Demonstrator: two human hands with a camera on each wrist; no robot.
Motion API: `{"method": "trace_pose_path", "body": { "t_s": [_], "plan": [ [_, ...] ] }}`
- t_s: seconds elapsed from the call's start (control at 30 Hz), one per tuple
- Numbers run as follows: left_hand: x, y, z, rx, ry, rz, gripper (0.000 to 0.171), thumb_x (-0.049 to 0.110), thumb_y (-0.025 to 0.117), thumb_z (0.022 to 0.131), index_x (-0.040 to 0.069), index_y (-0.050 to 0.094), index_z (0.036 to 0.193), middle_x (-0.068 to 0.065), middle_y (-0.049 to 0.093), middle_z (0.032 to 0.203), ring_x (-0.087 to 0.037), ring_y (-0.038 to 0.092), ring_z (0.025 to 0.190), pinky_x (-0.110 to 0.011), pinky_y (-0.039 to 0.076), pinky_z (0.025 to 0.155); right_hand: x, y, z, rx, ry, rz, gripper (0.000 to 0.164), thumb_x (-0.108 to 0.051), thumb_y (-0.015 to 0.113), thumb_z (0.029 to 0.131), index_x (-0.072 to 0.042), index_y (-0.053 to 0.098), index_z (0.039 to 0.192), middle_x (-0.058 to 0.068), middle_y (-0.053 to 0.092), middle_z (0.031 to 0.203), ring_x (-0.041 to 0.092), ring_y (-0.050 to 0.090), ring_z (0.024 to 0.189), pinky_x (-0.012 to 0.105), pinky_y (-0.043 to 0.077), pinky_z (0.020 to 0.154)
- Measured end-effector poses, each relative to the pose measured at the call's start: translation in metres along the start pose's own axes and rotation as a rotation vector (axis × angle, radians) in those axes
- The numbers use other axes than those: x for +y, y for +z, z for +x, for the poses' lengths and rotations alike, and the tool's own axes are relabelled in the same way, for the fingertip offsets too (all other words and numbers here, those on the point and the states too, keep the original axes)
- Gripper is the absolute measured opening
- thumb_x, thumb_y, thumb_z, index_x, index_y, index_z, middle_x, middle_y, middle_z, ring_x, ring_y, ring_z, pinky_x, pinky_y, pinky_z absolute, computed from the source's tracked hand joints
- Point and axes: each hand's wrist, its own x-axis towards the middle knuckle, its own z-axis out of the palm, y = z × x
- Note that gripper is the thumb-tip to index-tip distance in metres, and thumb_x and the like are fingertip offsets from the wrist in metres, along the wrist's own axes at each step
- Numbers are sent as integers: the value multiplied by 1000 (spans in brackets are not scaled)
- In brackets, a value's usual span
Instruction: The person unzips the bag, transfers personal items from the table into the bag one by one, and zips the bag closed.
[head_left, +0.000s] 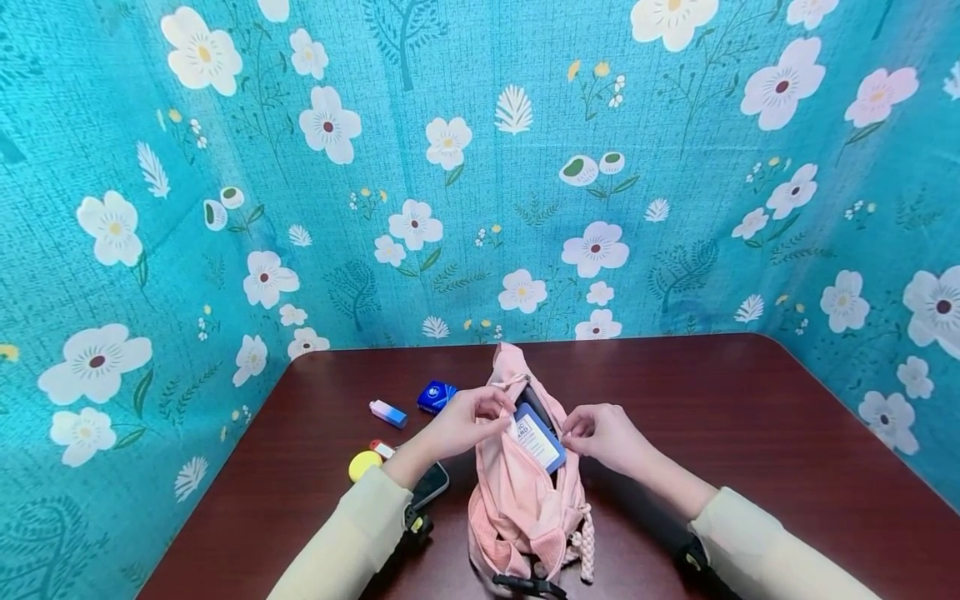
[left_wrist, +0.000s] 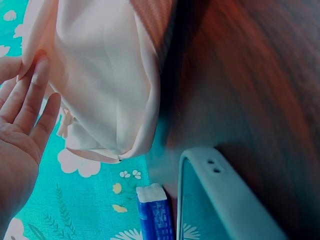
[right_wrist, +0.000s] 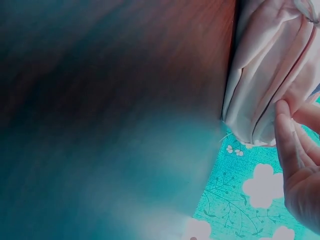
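Observation:
A pink fabric bag (head_left: 517, 492) lies on the table with its zipped opening spread. Inside the opening sits a blue flat item with a white printed label (head_left: 538, 442); its lower part is hidden in the bag. My left hand (head_left: 468, 423) pinches the left edge of the opening, thumb and index finger on the cloth and the other fingers loosely extended. On the opposite edge, beside the zip, my right hand (head_left: 611, 437) pinches the fabric between thumb and fingers. In the right wrist view the bag's side (right_wrist: 270, 75) shows a dark zip line near those fingertips.
Left of the bag lie a blue packet (head_left: 435, 396), a pink-to-blue small stick (head_left: 387, 413), a yellow round item (head_left: 365, 465), a red-and-white item (head_left: 382, 448) and a dark phone-like object (head_left: 433, 485), partly behind my left forearm. A flowered turquoise cloth (head_left: 480, 208) hangs behind the table (head_left: 720, 400).

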Motion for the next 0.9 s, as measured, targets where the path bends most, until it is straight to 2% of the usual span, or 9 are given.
{"method": "trace_pose_path", "body": {
  "t_s": [0.1, 0.23, 0.37, 0.47, 0.63, 0.7, 0.77, 0.9],
  "plan": [
    [-13, 0, 2, 2, 21, 13, 19, 16, 62, 85, 7, 59, 101, 4, 62, 79, -10, 56, 69, -25, 45, 55, 2, -2, 0, 14, -42, -7, 8, -11, 73, 74, -12, 66, 78, -9, 57, 63, 7, 54, 56, 24, 46, 50],
    [-15, -1, 1, 6, 9, 27, 18, 18, 62, 85, 10, 59, 101, 5, 62, 79, -12, 56, 68, -25, 44, 52, 0, -6, -1, 18, -60, 10, 8, -12, 72, 75, -13, 67, 80, -10, 59, 65, 6, 56, 58, 24, 47, 53],
    [-15, -6, 0, 27, 20, 30, 17, 18, 63, 85, 13, 59, 101, 4, 63, 81, -12, 58, 72, -27, 48, 57, -9, -15, 0, 50, -52, 29, 7, -12, 73, 74, -14, 68, 79, -11, 61, 67, 6, 58, 61, 24, 48, 56],
    [-10, -11, -1, 59, 48, 34, 17, 15, 63, 85, 12, 58, 100, 3, 63, 80, -11, 58, 71, -28, 47, 58, -17, -26, 2, 111, -37, 69, 7, -14, 73, 74, -15, 68, 79, -9, 62, 67, 8, 58, 61, 24, 47, 54],
    [12, -21, -6, 112, 87, 11, 15, 3, 61, 84, 1, 57, 98, -5, 61, 73, -17, 51, 61, -26, 37, 50, -22, -40, 5, 189, -10, 225, 8, -13, 72, 75, -8, 68, 80, 0, 64, 66, 15, 60, 57, 26, 48, 51],
    [21, -23, -8, 108, 89, 8, 15, 1, 60, 83, -1, 57, 98, -7, 60, 73, -19, 50, 61, -25, 36, 49, -22, -40, 5, 179, 2, 261, 9, -12, 72, 75, -6, 67, 80, 3, 65, 66, 17, 61, 57, 28, 49, 52],
    [22, -21, -9, 80, 82, 15, 14, 1, 60, 83, -1, 57, 97, -9, 60, 74, -19, 51, 62, -24, 37, 50, -21, -38, 5, 148, 24, 273, 10, -12, 72, 75, -5, 67, 81, 4, 64, 67, 18, 61, 57, 29, 50, 53],
    [9, -15, -8, 22, 17, 37, 15, 5, 61, 84, 3, 57, 98, -5, 61, 75, -16, 54, 66, -25, 42, 52, -18, -31, 3, 82, 68, 282, 13, -12, 72, 75, -3, 68, 83, 5, 64, 69, 21, 60, 58, 33, 51, 55]
  ]
}}
